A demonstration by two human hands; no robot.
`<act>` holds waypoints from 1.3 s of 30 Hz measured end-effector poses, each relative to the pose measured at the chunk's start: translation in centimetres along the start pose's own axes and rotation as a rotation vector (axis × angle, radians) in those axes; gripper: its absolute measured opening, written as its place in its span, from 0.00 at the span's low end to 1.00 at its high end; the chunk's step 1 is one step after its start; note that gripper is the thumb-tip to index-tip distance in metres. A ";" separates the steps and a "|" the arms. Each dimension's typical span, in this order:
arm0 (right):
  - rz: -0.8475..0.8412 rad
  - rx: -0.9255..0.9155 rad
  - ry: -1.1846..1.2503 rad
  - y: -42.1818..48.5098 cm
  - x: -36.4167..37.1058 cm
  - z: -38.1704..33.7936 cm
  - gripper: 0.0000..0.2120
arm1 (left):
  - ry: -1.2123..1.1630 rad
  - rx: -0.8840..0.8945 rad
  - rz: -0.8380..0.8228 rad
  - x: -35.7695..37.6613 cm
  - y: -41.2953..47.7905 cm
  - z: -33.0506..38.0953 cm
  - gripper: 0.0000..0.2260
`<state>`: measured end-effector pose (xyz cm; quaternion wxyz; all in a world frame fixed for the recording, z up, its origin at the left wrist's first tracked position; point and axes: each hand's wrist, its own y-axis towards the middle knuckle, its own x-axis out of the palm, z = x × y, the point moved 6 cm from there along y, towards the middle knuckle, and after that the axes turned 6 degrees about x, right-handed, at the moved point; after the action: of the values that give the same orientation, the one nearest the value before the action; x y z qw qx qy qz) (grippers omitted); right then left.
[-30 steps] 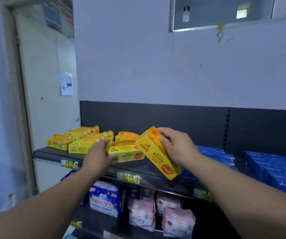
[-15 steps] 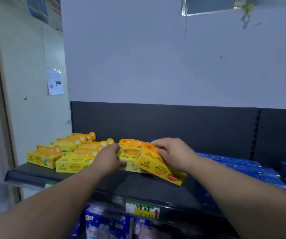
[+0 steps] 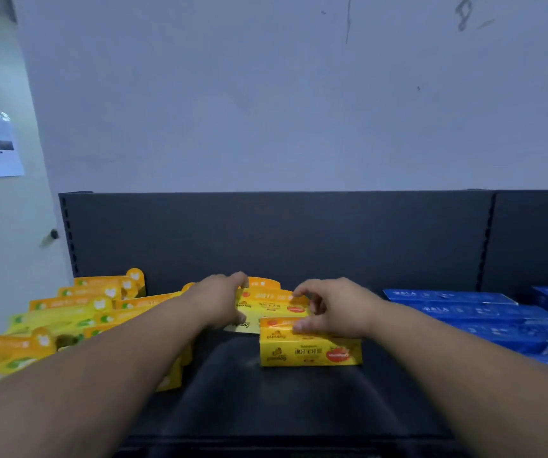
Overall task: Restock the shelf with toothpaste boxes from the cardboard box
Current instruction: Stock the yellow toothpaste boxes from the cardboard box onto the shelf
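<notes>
front yellow box (image 3: 310,353): "pipidog", upside down

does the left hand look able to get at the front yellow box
Probably yes. The front yellow box sits just right of the left hand, which grips the rear yellow box, with nothing between. But the right hand holds its top edge, leaving mainly its left end free.

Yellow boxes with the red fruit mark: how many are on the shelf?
3: the front box under the right hand, the second box behind it, gripped by the left hand, and the third box farthest back, only its top showing. The hands may hide more.
</notes>
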<state>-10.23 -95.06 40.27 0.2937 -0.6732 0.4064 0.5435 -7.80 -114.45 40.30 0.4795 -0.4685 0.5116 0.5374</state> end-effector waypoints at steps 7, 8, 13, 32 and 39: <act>-0.220 0.245 -0.174 -0.8 1.6 2.7 0.54 | 0.252 0.083 -0.043 0.3 1.9 -0.2 0.21; -0.212 0.244 -0.158 -0.5 1.9 2.3 0.54 | 0.261 0.092 -0.040 0.4 2.2 -0.3 0.21; -0.172 0.183 -0.112 1.0 2.9 0.0 0.52 | 0.278 0.111 0.014 0.3 2.9 -1.6 0.20; 0.036 0.107 0.188 2.7 3.8 -2.4 0.54 | 0.046 0.118 0.147 -0.1 2.7 -1.4 0.19; 0.302 0.252 -0.057 -3.4 -1.6 2.6 0.41 | -0.082 0.206 0.255 -1.8 1.5 6.3 0.25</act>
<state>-8.67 -90.82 41.01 0.3021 -0.5467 0.5591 0.5452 -9.21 -108.23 42.47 0.4734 -0.3257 0.5993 0.5574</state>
